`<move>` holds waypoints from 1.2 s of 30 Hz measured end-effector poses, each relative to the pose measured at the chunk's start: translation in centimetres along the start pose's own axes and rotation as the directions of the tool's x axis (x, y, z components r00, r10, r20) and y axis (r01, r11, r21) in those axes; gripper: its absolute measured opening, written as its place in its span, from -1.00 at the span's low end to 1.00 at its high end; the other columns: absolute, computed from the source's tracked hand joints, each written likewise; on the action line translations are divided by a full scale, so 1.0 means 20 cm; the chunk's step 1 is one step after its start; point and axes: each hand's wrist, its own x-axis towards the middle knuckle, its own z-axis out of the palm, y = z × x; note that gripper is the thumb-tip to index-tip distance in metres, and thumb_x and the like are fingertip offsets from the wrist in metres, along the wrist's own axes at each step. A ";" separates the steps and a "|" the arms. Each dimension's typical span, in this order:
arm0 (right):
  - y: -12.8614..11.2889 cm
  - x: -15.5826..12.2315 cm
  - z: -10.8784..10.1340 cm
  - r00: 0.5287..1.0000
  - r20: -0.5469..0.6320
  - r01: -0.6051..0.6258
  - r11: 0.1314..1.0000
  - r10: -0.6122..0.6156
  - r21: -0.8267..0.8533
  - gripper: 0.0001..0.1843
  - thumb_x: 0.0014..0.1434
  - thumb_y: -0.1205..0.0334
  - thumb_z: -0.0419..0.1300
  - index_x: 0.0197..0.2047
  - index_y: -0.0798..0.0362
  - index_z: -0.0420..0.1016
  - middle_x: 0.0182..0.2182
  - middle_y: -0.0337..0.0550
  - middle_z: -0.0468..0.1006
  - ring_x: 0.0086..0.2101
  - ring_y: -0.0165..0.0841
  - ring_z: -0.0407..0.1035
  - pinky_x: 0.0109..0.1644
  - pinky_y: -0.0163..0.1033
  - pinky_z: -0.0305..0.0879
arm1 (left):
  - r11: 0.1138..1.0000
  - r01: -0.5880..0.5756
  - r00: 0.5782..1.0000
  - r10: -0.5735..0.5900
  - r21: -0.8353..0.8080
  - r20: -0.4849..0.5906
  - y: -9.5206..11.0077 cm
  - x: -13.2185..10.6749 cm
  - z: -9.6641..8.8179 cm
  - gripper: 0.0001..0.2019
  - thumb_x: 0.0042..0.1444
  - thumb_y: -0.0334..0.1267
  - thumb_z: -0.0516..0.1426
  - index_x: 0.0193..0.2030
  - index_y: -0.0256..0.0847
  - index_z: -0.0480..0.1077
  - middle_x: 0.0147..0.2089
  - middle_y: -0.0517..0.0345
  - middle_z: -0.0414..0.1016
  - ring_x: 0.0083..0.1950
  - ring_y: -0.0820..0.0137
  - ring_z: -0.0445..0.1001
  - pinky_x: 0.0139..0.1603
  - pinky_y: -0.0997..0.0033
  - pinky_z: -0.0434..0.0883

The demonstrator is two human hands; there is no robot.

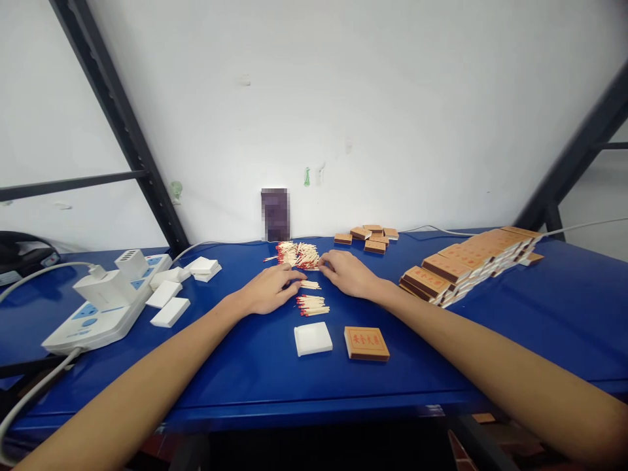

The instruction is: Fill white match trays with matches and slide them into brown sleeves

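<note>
My left hand [269, 289] rests low over the table, its thumb and forefinger closed at the ends of a few matches [310, 285]. Across from it, my right hand [347, 273] has its fingers curled in a pinch at the right edge of a loose pile of red-tipped matches [299, 254]; its fingertips are partly hidden. Nearer me lies a row of matches [313, 305], heads to the left. In front of that sit a white matchbox tray [313, 339] and, to its right, a brown matchbox [366, 343] with red lettering.
Stacked matchboxes [461, 261] run along the right. Several more matchboxes [373, 237] lie by the wall. On the left are white trays [170, 312] and a power strip [105, 320] with chargers and cables. A blurred dark object [275, 214] stands against the wall.
</note>
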 end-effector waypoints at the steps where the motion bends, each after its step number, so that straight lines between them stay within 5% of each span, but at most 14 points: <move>1: 0.01 0.00 0.01 1.000 0.014 -0.018 1.000 0.019 -0.020 -0.79 0.28 0.24 0.02 -0.21 0.09 0.46 -0.23 -0.05 0.53 -0.20 -0.29 0.39 -0.18 -0.26 0.17 | 1.000 -0.003 1.000 0.003 -0.001 0.000 0.00 0.00 0.00 -0.62 0.31 -0.18 -0.11 0.15 -0.17 0.36 -0.10 -0.01 0.41 -0.08 0.27 0.41 -0.02 0.27 0.32; 20: -0.06 -0.01 0.01 0.998 0.043 0.046 0.995 -0.050 0.087 -0.81 0.22 0.32 0.06 -0.21 0.05 0.51 -0.28 -0.13 0.54 -0.31 -0.37 0.36 -0.27 -0.32 0.12 | 0.996 0.083 0.996 -0.082 0.044 -0.031 0.00 0.02 0.03 -0.58 0.31 -0.11 -0.12 0.15 -0.23 0.34 0.05 -0.06 0.45 0.08 0.20 0.41 0.13 0.17 0.30; 29: -0.05 0.01 0.04 0.996 0.006 0.090 0.977 -0.093 0.193 -0.77 0.19 0.34 0.05 -0.26 0.06 0.56 -0.36 -0.16 0.54 -0.35 -0.38 0.34 -0.28 -0.31 0.13 | 0.996 0.065 0.997 -0.067 -0.056 -0.044 -0.02 0.01 0.02 -0.58 0.30 -0.19 -0.12 0.23 -0.22 0.27 0.09 -0.03 0.43 0.08 0.24 0.38 0.12 0.18 0.30; 36: -0.09 -0.03 -0.04 0.976 0.081 0.178 0.953 -0.204 0.246 -0.74 0.18 0.39 0.04 -0.22 0.09 0.56 -0.36 -0.15 0.50 -0.31 -0.36 0.33 -0.20 -0.27 0.18 | 0.998 -0.005 1.000 0.006 -0.057 0.022 0.01 -0.01 -0.03 -0.59 0.33 -0.12 -0.15 0.11 -0.20 0.38 -0.14 0.00 0.38 -0.06 0.26 0.36 0.01 0.24 0.29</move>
